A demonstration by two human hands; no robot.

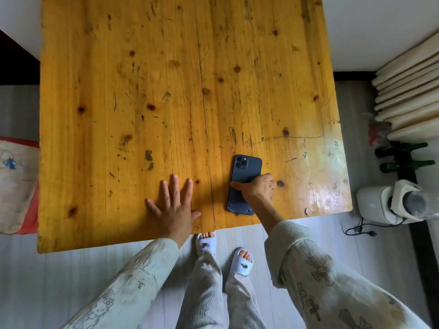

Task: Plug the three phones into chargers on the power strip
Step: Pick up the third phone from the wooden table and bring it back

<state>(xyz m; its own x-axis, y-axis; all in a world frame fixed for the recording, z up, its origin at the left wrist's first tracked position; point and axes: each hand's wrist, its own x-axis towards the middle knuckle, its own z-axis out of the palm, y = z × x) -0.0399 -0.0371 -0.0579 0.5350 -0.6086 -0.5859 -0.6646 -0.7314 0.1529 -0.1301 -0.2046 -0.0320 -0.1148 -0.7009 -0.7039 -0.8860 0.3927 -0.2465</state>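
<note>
Only 1 dark blue phone (244,176) is in view, lying face down near the front edge of the wooden table (142,91), camera end away from you. Your right hand (257,187) lies across its middle, thumb over the back and fingers curled at its right edge. Your left hand (173,205) rests flat, fingers spread, well apart from the phone.

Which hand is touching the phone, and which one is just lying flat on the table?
The right hand is on the dark blue phone. The left hand lies flat with fingers spread on the bare wooden table.
</note>
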